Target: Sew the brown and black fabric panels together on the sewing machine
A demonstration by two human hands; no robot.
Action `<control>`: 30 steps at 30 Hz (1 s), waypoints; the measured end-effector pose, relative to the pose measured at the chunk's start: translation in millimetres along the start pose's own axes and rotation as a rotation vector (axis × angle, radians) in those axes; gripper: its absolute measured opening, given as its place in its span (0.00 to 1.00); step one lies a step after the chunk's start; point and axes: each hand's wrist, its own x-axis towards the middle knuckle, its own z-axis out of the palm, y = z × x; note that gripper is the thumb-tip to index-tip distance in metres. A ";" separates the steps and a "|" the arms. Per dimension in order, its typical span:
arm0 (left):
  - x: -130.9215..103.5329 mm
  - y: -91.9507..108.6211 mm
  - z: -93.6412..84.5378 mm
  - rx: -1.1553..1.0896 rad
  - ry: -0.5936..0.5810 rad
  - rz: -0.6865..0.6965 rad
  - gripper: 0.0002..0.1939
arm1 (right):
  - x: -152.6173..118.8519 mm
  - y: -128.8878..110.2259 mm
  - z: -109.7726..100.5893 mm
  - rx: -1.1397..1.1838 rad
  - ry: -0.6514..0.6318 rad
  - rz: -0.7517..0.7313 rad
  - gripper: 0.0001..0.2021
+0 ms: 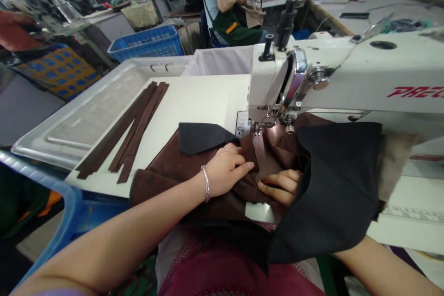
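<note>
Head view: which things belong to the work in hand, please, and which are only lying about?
In the work:
left hand and right hand, on the material
brown material
black panel, partly covering the right hand
white sewing machine

Lying about:
brown strips, untouched, perhaps related
pale tray
blue basket

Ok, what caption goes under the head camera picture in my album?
Left hand and right hand on brown leather-like material at a white industrial sewing machine, brown strips lying nearby.
</note>
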 end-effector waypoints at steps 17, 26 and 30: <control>-20.0 -3.5 16.7 0.195 0.054 0.374 0.13 | -2.7 -4.5 19.8 0.059 0.068 0.141 0.18; -16.9 -6.1 12.4 0.190 0.069 0.395 0.12 | -2.4 -2.9 24.0 -0.003 0.099 0.090 0.16; -11.4 -10.4 10.7 0.189 0.049 0.380 0.13 | 1.6 6.8 22.0 -0.040 0.058 0.055 0.17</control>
